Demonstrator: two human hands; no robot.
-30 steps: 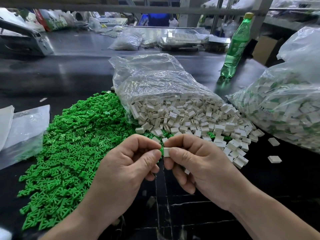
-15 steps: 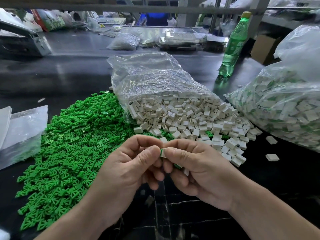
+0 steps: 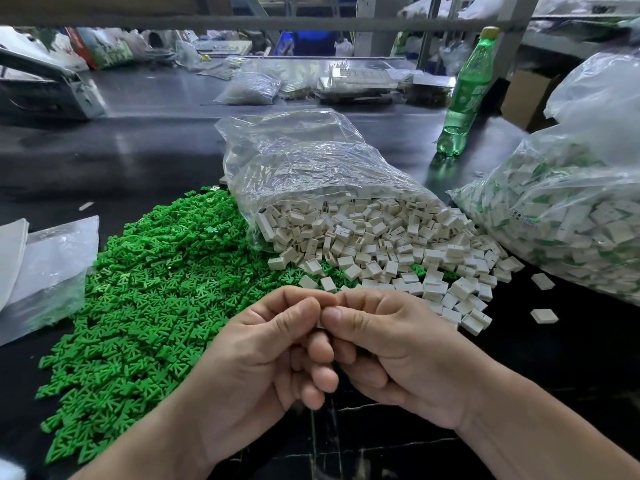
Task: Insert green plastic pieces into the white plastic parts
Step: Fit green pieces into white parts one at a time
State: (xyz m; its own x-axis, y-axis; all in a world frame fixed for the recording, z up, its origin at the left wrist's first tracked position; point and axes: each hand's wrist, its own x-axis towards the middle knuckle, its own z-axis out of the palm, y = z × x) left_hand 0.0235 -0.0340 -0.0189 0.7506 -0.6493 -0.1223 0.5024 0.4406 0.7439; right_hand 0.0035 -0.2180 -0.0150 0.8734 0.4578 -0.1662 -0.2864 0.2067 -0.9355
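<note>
Both thumbs have come closer since a sec ago. Back then a bit of white & green showed between them, now the tips touch & almost hide it. The left hand [image 3: 263,358] & right hand [image 3: 398,351] are low in the middle w/ fingers curled, both pinching the held part [image 3: 320,328]. Only a thin pale edge of it peeks out under the thumbs. Can't tell if green is inside it.

Behind the hands a wide heap of green pieces [image 3: 156,289] lies on the dark, shiny table [image 3: 138,150]. They are small, flat & spiky, like little forks. To their right, white parts [image 3: 381,244] spill from the mouth of a crinkly clear bag [image 3: 304,168] — little boxy blocks, some w/ a slot in one side. A few green pcs lie between the white ones. The hands cover the near edge of both heaps.

Far right sits a second clear bag [image 3: 571,209] — full of white blocks w/ green showing in them. Two loose white blocks [image 3: 543,315] lie on the table near it. A green plastic bottle [image 3: 464,98] w/ a yellow cap stands upright behind. At the left edge lie flat clear bags [image 3: 52,265].
</note>
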